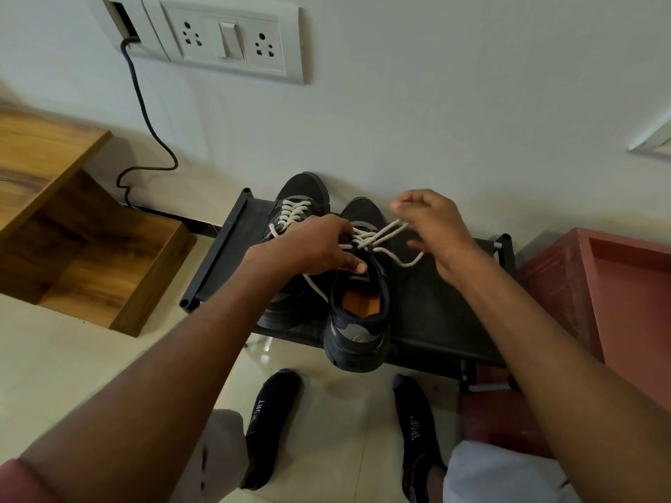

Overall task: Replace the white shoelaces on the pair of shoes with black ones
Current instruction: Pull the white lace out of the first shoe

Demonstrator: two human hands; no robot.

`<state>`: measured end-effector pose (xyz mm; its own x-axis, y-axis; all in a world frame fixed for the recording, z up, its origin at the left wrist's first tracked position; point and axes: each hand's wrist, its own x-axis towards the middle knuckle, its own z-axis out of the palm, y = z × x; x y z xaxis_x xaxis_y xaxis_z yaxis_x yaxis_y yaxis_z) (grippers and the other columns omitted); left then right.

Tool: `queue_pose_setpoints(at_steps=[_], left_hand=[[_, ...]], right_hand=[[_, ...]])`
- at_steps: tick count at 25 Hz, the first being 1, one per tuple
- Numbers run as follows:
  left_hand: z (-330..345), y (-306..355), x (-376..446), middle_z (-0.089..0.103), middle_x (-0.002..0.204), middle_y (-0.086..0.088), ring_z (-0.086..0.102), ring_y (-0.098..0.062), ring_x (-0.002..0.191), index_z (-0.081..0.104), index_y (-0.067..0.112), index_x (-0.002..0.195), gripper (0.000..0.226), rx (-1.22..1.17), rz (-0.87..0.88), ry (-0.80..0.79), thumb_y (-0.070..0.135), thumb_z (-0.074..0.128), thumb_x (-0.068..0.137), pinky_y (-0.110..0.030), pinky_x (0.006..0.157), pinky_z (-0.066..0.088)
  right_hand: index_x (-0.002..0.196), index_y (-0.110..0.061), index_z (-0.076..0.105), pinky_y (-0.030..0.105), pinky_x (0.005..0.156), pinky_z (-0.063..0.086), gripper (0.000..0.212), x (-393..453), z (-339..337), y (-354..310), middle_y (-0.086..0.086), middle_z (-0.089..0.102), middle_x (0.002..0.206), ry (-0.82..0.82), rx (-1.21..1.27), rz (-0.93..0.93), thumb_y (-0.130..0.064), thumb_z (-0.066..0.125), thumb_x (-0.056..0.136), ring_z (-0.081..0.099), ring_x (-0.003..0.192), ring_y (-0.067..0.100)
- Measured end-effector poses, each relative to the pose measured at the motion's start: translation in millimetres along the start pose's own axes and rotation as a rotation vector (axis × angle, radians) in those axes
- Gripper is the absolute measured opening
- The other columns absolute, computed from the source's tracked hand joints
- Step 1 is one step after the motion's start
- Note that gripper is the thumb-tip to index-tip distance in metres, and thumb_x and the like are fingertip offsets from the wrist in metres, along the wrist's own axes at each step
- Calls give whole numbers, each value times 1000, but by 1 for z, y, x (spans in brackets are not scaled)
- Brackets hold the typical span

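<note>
Two black shoes stand side by side on a low black rack point(435, 310). The left shoe point(297, 197) is fully laced with a white lace. The right shoe point(359, 321) has an orange insole, and its white lace point(385, 232) is loosened across the eyelets. My left hand point(312, 248) rests on the right shoe's tongue, fingers curled over the lace crossings and thumb at the opening. My right hand point(432, 226) pinches a strand of that lace and holds it raised to the right. No black lace is in view.
A wooden shelf unit point(72, 226) stands at the left. A red-brown box point(610, 303) is at the right. A black cable point(145, 114) hangs from the wall socket panel point(232, 34). My feet in black socks point(268, 422) stand on the tiled floor.
</note>
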<state>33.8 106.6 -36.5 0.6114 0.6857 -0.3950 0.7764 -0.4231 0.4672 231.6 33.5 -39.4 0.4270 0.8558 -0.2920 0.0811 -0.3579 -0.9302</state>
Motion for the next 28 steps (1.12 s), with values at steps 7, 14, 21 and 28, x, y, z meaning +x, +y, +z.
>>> queue_pose_setpoints(at_steps=[7,14,21,28], left_hand=[[-1,5,-2,61,142,-5,56,-29,130,51,26,148,80,-5,12,-7,55,83,81,-51,110,45],[-4,5,-7,61,140,-6,58,-23,118,50,29,147,75,-62,20,-23,47,84,83,-40,101,48],[-3,8,-7,60,143,-6,58,-27,129,50,26,148,77,-20,23,-11,50,83,83,-46,108,48],[-3,9,-7,62,139,-5,60,-25,122,50,27,149,77,-25,18,-19,48,84,83,-43,106,48]], right_hand=[[88,-25,81,38,85,55,6,-3,22,17,-4,75,100,-103,-612,-368,-31,80,90,68,95,15],[95,-12,66,52,98,57,18,3,-1,-3,5,78,100,98,392,237,-25,59,106,77,99,35],[96,-30,80,41,95,51,13,-2,9,10,-8,65,120,-182,-776,-421,-39,82,87,61,109,14],[88,-19,76,43,85,57,17,-2,22,18,1,71,101,-116,-743,-307,-27,68,100,67,93,19]])
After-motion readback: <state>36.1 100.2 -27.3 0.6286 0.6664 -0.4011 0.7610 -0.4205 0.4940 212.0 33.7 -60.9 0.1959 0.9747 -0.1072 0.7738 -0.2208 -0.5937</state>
